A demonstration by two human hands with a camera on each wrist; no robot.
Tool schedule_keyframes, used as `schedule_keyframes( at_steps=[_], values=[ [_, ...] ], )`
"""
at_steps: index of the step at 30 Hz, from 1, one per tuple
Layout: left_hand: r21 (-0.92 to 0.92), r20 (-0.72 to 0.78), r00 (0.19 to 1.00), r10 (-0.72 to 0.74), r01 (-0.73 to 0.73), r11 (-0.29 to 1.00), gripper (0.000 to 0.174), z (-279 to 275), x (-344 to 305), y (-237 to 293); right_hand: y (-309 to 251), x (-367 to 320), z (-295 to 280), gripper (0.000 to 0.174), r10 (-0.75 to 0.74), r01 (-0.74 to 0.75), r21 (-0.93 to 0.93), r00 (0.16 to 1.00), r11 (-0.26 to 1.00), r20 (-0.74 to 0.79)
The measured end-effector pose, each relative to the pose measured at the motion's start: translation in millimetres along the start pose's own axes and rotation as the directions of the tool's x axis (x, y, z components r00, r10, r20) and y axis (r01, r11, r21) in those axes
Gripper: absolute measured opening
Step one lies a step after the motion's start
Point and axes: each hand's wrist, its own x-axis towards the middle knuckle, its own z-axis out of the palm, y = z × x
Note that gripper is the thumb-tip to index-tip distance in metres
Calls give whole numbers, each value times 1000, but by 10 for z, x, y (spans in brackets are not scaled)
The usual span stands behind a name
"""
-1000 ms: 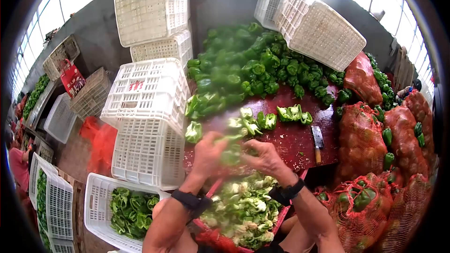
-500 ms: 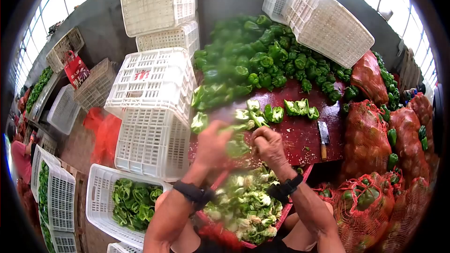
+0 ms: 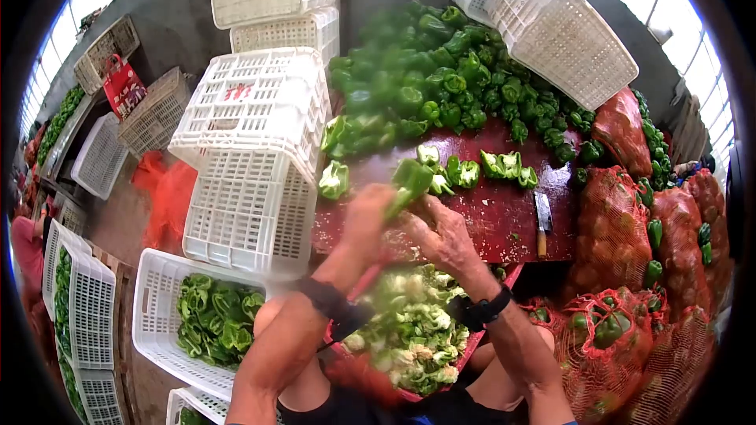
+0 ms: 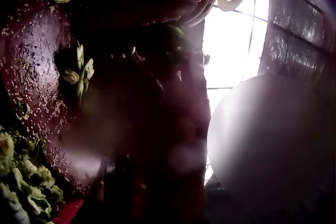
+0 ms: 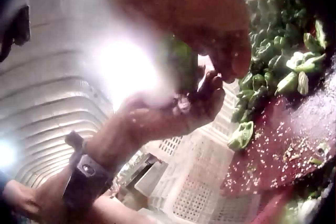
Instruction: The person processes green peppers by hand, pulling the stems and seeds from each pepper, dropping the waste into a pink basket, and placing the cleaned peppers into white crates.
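Nearest us, a red tub (image 3: 513, 275) stands between the person's knees, heaped with pale green scraps (image 3: 425, 338), and beside it on the person's left is a white crate (image 3: 163, 346) of cut peppers (image 3: 216, 319). Just past the tub, over the table's near edge, we see the change: the green pepper (image 3: 411, 181), a low blur between the hands half a second earlier, now sits higher and shows more clearly. The left hand (image 3: 367, 216) curls its fingers around its lower part, as the right wrist view also shows, while the right hand (image 3: 442, 236) lies just beside it with bent fingers; we cannot tell whether those pinch anything. The left wrist view is too dark to help. We judge this pepper to be partway through its handling, since it is in hand and not set down. On the dark red table (image 3: 488, 220), the knife (image 3: 542, 224) and the row of pepper halves (image 3: 504, 164) stay as they were, so nothing seems added there. Farther back, we see the large pile of whole peppers (image 3: 465, 86) below tilted white crates (image 3: 567, 43).
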Motion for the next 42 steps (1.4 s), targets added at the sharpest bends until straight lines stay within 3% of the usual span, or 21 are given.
schedule_keyframes(
  at_steps=[2, 6, 11, 14, 16, 18, 19, 20, 21, 22, 23, 24, 25, 26, 28, 33, 36, 37, 38, 40, 42],
  values=[
    [187, 45, 998, 31, -39, 982, 21, 16, -7, -31, -91, 1, 80, 58, 147, -140, 114, 988, 984, -50],
    [255, 186, 967, 172, -217, 942, 29, 1, 43, -84, -61, 24, 209, 56, 101, -15, 366, 971, 930, -218],
    [197, 300, 882, 363, -430, 881, 27, -108, 94, -169, -199, 225, 182, 52, 47, 48, 276, 943, 960, -328],
    [804, 232, 966, 117, -258, 535, 26, -337, 157, 187, -99, 337, 214, 48, -63, 100, 61, 896, 993, -440],
    [858, 143, 914, 379, -306, 413, 29, -555, 179, 150, 267, 403, 311, 45, -169, 115, -137, 848, 984, -503],
    [934, 82, 868, 490, -238, 265, 28, -676, 157, 237, 865, 292, 528, 41, -20, -18, -91, 915, 996, -402],
    [902, 55, 870, 489, -254, 349, 28, -709, 154, 236, 1390, 174, 640, 36, 278, -340, -428, 939, 837, -202],
    [874, 101, 850, 517, -324, 362, 27, -720, 164, 216, 1486, 0, 672, 29, 276, -344, -476, 938, 810, -208],
    [842, 144, 827, 543, -390, 372, 27, -701, 192, 176, 1615, -39, 776, 26, 363, -430, -161, 873, 888, -326],
    [814, 162, 803, 573, -437, 383, 26, -692, 195, 129, 1415, -55, 723, 32, 234, -318, -224, 913, 921, -335],
    [776, 168, 838, 519, -438, 454, 25, -587, 83, 180, 1354, -41, 681, 24, 271, -260, 75, 931, 963, -246],
    [752, 171, 865, 472, -424, 505, 23, -482, 16, 277, 1674, 45, 729, 16, -192, -8, -483, 912, 876, -362],
    [711, 212, 802, 558, -519, 475, 22, -433, 64, 214, 1069, 161, 674, 17, 198, -215, -41, 947, 976, -255],
    [659, 313, 698, 644, -648, 381, 23, -372, 75, 230, 1176, 248, 739, 20, 252, -216, 260, 961, 941, -115],
    [447, 277, 653, 705, -737, 507, 21, -117, -114, 322, 783, 416, 1201, 28, 348, -194, 717, 935, 669, -72],
    [354, 334, 368, 868, -902, 246, 29, 147, -329, 207, -347, 326, 1394, 40, 250, -468, 409, 840, 784, 482],
    [412, 316, 463, 828, -853, 320, 32, -168, -282, 359, 65, 441, 1298, 32, 254, -379, 425, 912, 822, 322],
    [490, 256, 577, 776, -769, 410, 28, -284, -285, 513, 226, 478, 1209, 29, 273, -363, 433, 927, 825, 256],
    [624, 319, 500, 805, -750, 218, 25, -471, -111, 530, 385, 493, 1135, 26, 294, -352, 442, 935, 825, 196],
    [690, 58, 786, 615, -477, 544, 23, -776, 166, 426, 636, 537, 1068, 22, 307, -324, 458, 945, 828, 115],
    [737, -52, 850, 524, -322, 595, 24, -996, 470, 291, 641, 554, 730, 24, 400, -363, 499, 916, 787, 36]
  ],
)
